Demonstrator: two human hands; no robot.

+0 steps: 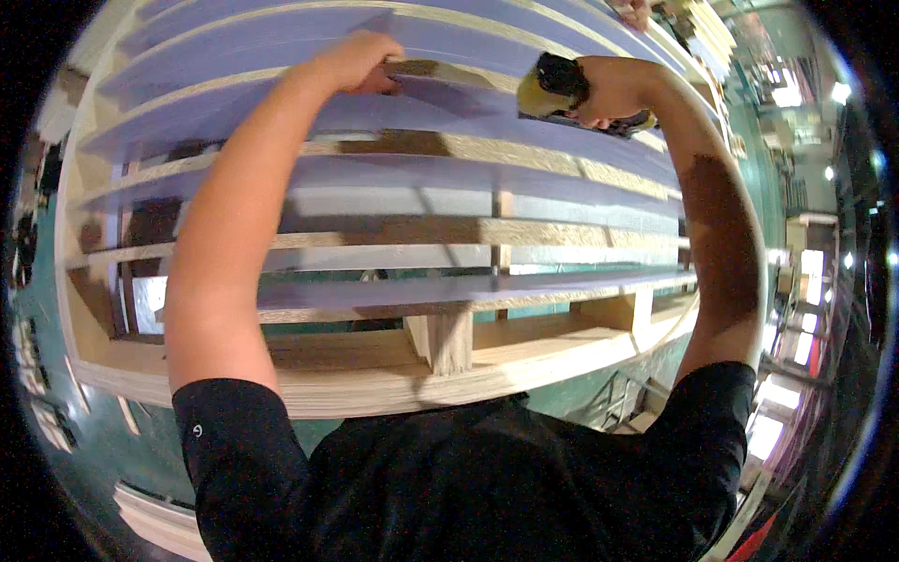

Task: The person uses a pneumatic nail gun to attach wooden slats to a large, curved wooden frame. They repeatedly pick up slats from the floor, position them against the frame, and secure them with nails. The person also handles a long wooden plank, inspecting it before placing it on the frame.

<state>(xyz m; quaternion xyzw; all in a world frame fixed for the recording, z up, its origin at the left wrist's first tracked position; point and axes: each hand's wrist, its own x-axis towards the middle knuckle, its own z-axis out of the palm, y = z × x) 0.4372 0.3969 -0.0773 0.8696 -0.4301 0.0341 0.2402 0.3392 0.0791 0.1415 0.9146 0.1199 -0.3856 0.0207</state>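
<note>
My left hand reaches to the far part of a large wooden frame. Its fingers curl over the edge of one long wooden slat, pinching it. To the right, my right hand is wrapped round the handle of a black and yellow nail gun. The tool is held over the slats, with its yellow head toward the left. Whether its tip touches a slat I cannot tell. Bluish panels show between the slats, which run from left to right across the frame.
The frame's thick near rail lies close to my body, with a short upright block behind it. Another person's hand is at the far right edge. Stacked boards stand beyond it. Timber pieces lie on the green floor.
</note>
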